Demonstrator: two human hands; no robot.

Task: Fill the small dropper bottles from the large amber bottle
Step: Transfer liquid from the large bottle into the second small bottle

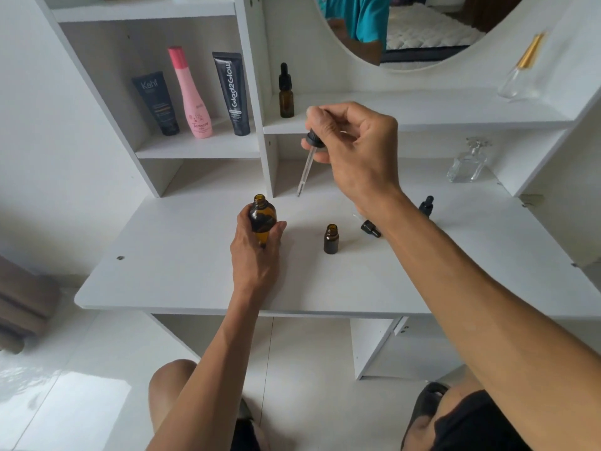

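Because the large amber bottle [262, 219] is rigid, smooth glass standing uncapped on the white desk [182, 255], it will likely feel light but slippery and breakable, so you keep your left hand [257, 252] wrapped round its lower body, clear of the open neck. Your right hand [353, 148] pinches the dropper [309, 157] by its black collar, the thin glass pipette hanging above the desk; judge it fragile. The open small bottle [331, 239] stands just right, a loose dropper cap [370, 228] beyond
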